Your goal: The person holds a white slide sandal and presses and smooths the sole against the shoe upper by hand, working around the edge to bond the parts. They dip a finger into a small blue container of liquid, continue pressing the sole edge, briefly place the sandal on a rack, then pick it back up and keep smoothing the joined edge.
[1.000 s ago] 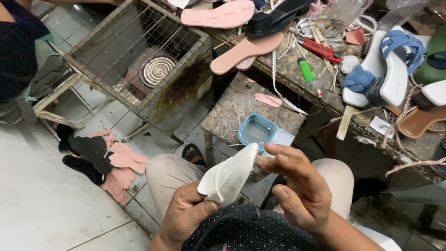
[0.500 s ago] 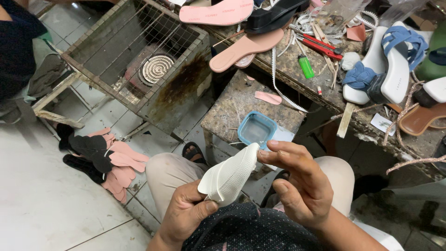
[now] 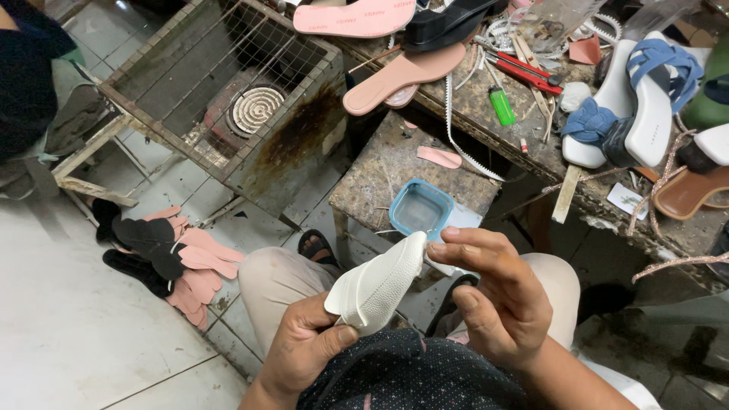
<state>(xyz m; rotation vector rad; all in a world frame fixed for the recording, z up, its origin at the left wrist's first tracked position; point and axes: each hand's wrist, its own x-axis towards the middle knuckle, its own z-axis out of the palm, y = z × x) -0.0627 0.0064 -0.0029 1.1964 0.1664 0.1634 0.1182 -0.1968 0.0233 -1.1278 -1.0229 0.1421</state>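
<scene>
You sat before a cluttered workbench (image 3: 531,144) of sandals. Your left hand (image 3: 307,353) was closed around the wide end of a white shoe sole (image 3: 377,285) over your lap; your right hand (image 3: 497,296) pinched its narrow tip, fingers half curled. The sole looked bare, with no straps attached yet.

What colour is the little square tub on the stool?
Light blue, with a clear inside. The square tub shows best in the head view, just beyond the white sole.
</scene>
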